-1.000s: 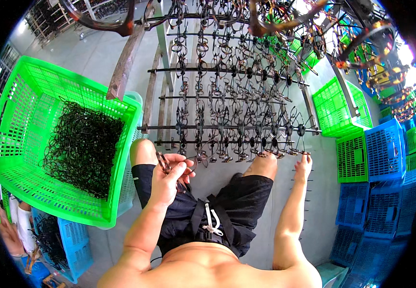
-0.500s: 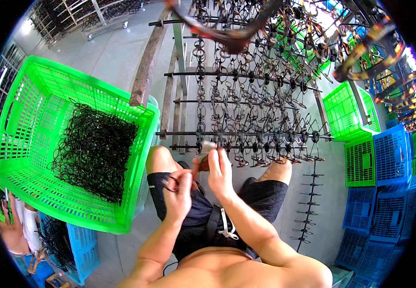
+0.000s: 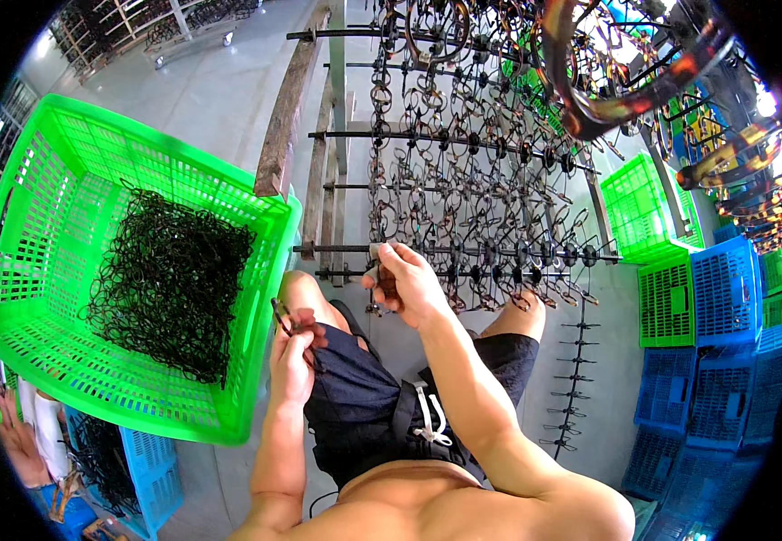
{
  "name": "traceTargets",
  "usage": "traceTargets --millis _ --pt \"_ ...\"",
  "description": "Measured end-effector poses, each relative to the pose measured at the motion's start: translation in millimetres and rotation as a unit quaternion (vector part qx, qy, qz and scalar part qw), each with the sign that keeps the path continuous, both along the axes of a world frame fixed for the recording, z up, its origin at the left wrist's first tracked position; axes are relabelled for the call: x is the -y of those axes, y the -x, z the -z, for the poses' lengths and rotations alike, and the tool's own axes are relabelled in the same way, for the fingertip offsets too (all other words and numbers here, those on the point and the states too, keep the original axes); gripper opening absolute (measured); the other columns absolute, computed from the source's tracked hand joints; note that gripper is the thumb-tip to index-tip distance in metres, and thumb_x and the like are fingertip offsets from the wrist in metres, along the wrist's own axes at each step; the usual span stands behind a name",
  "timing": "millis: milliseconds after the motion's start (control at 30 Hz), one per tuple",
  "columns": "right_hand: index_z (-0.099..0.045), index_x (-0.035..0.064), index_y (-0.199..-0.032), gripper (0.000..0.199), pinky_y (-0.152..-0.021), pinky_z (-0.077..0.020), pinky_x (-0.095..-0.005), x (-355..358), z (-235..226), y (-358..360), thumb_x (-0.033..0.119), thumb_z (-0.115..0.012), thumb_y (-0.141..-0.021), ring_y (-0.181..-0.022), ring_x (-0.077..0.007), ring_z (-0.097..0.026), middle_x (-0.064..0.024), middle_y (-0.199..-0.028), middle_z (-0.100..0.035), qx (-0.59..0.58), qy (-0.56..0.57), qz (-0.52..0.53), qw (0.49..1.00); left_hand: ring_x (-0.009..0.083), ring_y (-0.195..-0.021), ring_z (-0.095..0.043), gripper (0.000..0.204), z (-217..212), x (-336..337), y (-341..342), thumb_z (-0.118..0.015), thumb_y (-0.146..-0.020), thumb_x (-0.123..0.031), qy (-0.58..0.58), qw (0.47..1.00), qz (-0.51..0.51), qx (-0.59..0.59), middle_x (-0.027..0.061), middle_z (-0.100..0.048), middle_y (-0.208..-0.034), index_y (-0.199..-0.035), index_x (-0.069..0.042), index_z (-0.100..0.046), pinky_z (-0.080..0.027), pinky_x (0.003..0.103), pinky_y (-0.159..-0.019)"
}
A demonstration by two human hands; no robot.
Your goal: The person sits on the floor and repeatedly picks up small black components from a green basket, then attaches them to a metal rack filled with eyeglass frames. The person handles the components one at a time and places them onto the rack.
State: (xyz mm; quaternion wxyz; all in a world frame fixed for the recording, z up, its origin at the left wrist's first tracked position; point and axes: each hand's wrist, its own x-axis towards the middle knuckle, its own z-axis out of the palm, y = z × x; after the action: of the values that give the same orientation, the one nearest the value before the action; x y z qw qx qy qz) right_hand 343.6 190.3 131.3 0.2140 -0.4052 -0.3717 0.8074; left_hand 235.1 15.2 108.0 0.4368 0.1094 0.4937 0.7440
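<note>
big bright green plastic lattice crate (image 3: 66, 234) at 9 o'clock, holding a tangled heap of dark eyeglass frames (image 3: 170, 284). metal rod rack hung with rows of eyeglass frames (image 3: 472, 198) fills 12 to 2 o'clock. stacked blue plastic crates (image 3: 724, 361) at 3 o'clock. right hand (image 3: 409, 287) near centre, fingers closed on a small dark piece right at a lower rack rod. left hand (image 3: 293, 353) at 7 o'clock over the knee, pinching a thin dark eyeglass frame (image 3: 281, 316), just beside the crate's edge.
</note>
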Motion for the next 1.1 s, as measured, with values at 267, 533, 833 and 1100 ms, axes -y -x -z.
traceTargets --millis 267,533,833,1100 --pt "-0.047 0.0035 -0.109 0.028 -0.03 -0.0288 -0.0212 39 3 1 0.028 -0.047 -0.094 -0.038 -0.0094 -0.047 -0.0085 -0.068 -0.061 0.047 -0.054 0.053 0.996 0.0054 -0.057 -0.04 0.033 -15 -7 -1 -0.045 -0.086 -0.019 0.055 0.993 0.095 -0.044 -0.0023 -0.044 -0.069 -0.114 -0.001 -0.049 -0.031 0.018 -0.046" --pt "-0.047 0.0023 -0.113 0.031 -0.03 -0.0279 -0.0229 49 20 1 0.027 -0.048 -0.094 -0.036 -0.0088 -0.042 -0.0087 -0.068 -0.06 -0.045 -0.02 0.121 0.991 0.0084 -0.065 -0.044 0.024 -15 -5 -8 -0.055 -0.085 -0.017 0.023 0.994 0.088 -0.059 -0.0006 -0.051 -0.078 -0.104 -0.002 -0.054 -0.034 0.021 -0.058" --pt "-0.049 0.0031 -0.108 0.028 -0.029 -0.0247 -0.0236 52 15 10 0.027 -0.046 -0.095 -0.033 -0.0082 -0.035 -0.0081 -0.061 -0.058 -0.002 -0.027 0.144 0.989 0.0096 -0.071 -0.054 0.013 -19 -22 -9 -0.054 -0.091 -0.017 -0.003 0.997 0.068 -0.034 0.0016 -0.056 -0.08 -0.095 -0.005 -0.053 -0.046 0.021 -0.065" --pt "-0.054 0.0028 -0.087 0.029 -0.031 -0.0286 -0.0219 27 20 12 0.03 -0.05 -0.093 -0.033 -0.0077 -0.038 -0.0055 -0.058 -0.056 0.002 -0.058 0.129 0.99 0.0105 -0.049 -0.049 0.018 -24 -46 -5 -0.044 -0.091 -0.015 0.009 0.994 0.109 -0.015 0.0041 -0.051 -0.071 -0.105 -0.005 -0.046 -0.036 0.021 -0.039"
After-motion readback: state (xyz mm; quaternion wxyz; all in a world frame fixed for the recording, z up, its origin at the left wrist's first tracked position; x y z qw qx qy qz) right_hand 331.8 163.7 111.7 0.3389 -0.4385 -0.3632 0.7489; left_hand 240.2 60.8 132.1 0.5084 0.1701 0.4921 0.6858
